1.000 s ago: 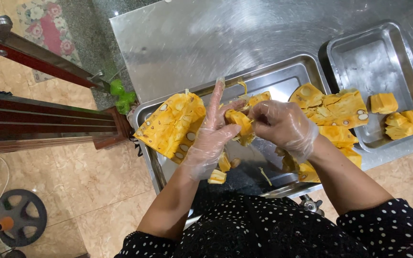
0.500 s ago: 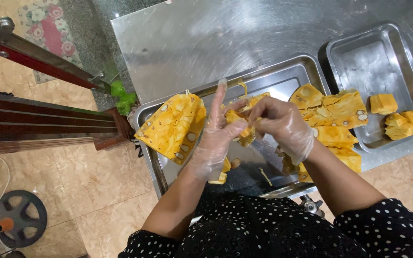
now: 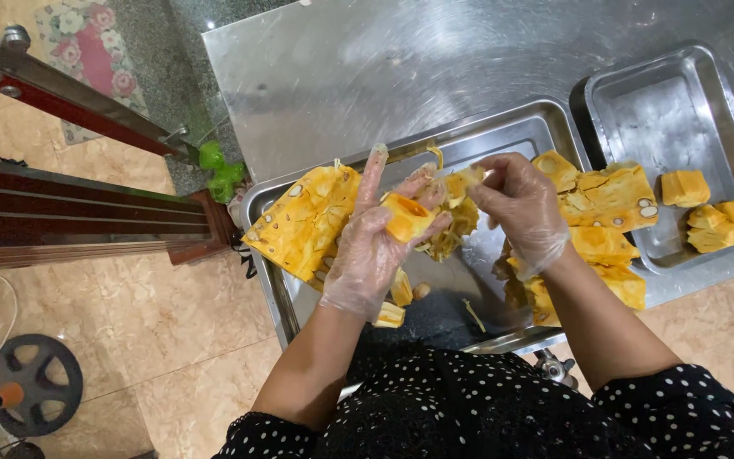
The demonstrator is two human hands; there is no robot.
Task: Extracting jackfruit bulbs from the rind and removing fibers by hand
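Both hands wear thin clear plastic gloves and work over a large steel tray. My left hand grips an orange-yellow jackfruit pod, index finger pointing up. My right hand pinches a pale strip of fruit fibre at the top of that pod. A large slab of cut jackfruit lies in the tray to the left of my left hand. More jackfruit chunks pile up in the tray to the right of my right hand.
A smaller steel tray at the right holds a few cleaned yellow pods. Both trays sit on a steel table. Loose pods and scraps lie on the tray bottom. Dark wooden furniture and a tiled floor lie left.
My hands have shifted slightly; the right hand has pulled fibre up and away from the pod that the left hand holds. The fruit piles have not moved.
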